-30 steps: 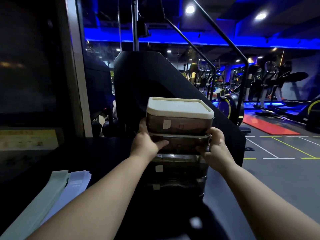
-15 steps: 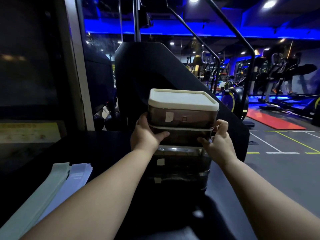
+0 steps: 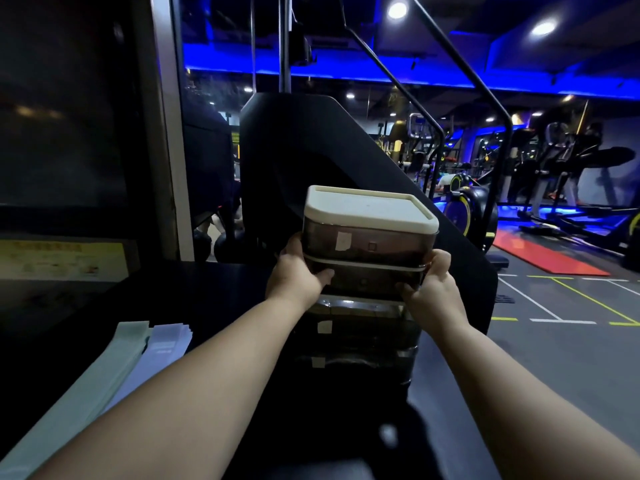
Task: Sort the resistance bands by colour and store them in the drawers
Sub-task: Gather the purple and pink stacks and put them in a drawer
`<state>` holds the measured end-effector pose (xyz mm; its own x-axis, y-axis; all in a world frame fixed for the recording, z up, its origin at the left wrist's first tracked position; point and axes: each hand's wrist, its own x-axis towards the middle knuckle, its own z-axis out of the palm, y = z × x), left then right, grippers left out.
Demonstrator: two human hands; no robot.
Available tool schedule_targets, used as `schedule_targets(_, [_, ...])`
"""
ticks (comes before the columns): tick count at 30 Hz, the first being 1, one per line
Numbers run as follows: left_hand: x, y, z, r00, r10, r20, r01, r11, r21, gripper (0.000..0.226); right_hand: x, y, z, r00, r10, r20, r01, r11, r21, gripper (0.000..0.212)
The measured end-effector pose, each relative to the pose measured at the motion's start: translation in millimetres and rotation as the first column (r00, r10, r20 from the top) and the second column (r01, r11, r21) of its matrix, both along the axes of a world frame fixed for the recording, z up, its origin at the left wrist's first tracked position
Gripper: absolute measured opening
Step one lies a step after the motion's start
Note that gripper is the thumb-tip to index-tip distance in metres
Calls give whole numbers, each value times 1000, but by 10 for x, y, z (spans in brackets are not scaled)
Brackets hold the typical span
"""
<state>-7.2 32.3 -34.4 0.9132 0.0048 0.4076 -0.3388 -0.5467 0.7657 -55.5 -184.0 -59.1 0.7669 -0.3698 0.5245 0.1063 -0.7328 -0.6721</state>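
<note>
Well to the left of and below the left hand, pale green and whitish resistance bands (image 3: 114, 372) lie flat on the dark table (image 3: 207, 289). The left hand (image 3: 294, 275) grips the left side of the stacked drawers (image 3: 367, 242) at the second tier, fingers curled round the side and thumb across the front. The drawers are smoky and see-through under a cream lid (image 3: 370, 209). The right hand (image 3: 433, 289) grips the right side at the same tier, thumb on the front. Far right of it lies a red mat (image 3: 547, 258).
</note>
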Motion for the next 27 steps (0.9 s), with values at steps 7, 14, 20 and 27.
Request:
schedule_targets(7, [-177,268,33,999,-30,32,26,993,115,72,-220,357,68,967,-189,171,201,978,-60,55])
schedule_targets(14, [-493,779,-171,988,-91,-121,119,959,257,33,-397,1020,-38,989,16,146,29,953,-302,32])
schedule_targets(20, [-947,1427,-388,996,-24,-83,47,956,289,20,-566,1740,-326,970,241,-28,-236,909,-343,17])
schedule_targets(27, [-1544,2357,-766,959,284,21,-262,853,451,14,-782,2500,-791,823,511,-247,-567,739,-363,21])
